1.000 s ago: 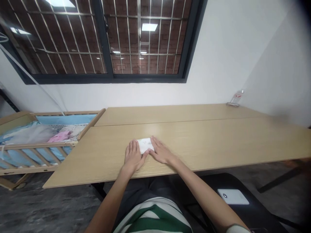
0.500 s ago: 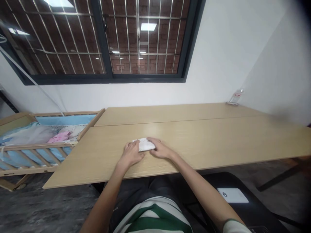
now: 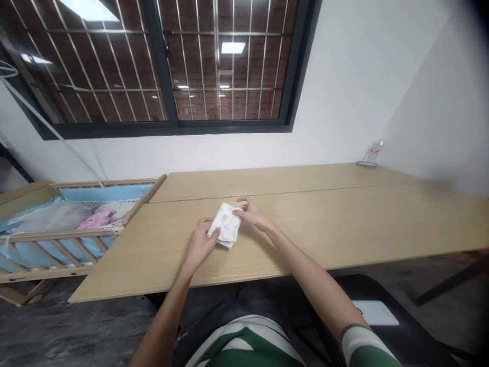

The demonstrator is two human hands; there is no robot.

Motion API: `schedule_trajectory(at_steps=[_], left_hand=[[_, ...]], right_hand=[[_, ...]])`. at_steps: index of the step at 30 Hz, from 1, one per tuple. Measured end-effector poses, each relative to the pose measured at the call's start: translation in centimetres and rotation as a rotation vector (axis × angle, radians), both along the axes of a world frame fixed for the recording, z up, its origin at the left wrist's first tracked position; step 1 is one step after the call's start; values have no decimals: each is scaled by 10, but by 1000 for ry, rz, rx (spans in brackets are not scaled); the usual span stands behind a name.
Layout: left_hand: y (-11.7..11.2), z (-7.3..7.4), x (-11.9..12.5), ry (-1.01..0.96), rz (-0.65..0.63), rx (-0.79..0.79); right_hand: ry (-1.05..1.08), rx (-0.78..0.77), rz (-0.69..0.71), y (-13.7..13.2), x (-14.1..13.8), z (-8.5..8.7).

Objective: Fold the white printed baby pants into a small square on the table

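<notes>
A small folded white cloth (image 3: 226,223) with a faint print is held up over the wooden table (image 3: 324,224), tilted toward me, its layered lower edge showing. My left hand (image 3: 205,237) grips its left side, thumb in front and fingers behind. At the upper right corner, my right hand (image 3: 249,213) pinches the cloth between thumb and fingers. Part of the fingers of both hands is hidden behind the cloth.
Left of the table stands a wooden crib (image 3: 72,239) with blue lining and a pink cloth (image 3: 95,219). A clear bottle (image 3: 373,152) is at the far right corner. A white phone (image 3: 378,312) lies on a black chair (image 3: 412,341) below the table edge.
The folded cloth was low at the tabletop, pressed between both hands. Now it is raised and turned, with its printed face showing, and my right hand has moved up to its corner.
</notes>
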State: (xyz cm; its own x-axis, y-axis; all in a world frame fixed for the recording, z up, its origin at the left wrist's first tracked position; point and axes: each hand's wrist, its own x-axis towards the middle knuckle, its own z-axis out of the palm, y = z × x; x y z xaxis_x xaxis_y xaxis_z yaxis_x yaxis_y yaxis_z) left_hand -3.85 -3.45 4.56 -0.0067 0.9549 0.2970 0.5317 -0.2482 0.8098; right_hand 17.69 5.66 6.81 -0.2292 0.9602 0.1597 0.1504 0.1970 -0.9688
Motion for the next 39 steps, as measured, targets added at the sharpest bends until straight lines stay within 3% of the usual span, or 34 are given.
schedule_trajectory(at_steps=[3,6,10,13,17,19,22,24,27,31,39], left_hand=[[-9,-12,9,48,-3,-77],[-16,-19,20,345,63,-141],[-22,-15,29,625,100,-150],[-29,-8,33,713,136,-121],[-50,-10,46,792,262,57],[-62,-17,57,786,239,184],[-74,-33,71,785,191,277],[-77,-42,77,801,163,264],[-78,-48,81,813,133,229],[-77,-46,83,821,142,183],[-75,-43,85,793,147,107]], right_hand=[[-12,-66,-30,7,-2,-13],[-21,-86,-35,14,-3,-35],[-35,-26,-36,21,-4,-55],[-139,42,-65,21,-5,-56],[-339,279,-67,1,-7,-38],[-435,426,61,-19,-9,-24],[-581,569,363,-51,-16,-7],[-653,581,537,-69,-19,-3],[-694,529,687,-79,-20,-6],[-661,441,732,-65,-13,-17],[-715,425,582,-5,4,-32]])
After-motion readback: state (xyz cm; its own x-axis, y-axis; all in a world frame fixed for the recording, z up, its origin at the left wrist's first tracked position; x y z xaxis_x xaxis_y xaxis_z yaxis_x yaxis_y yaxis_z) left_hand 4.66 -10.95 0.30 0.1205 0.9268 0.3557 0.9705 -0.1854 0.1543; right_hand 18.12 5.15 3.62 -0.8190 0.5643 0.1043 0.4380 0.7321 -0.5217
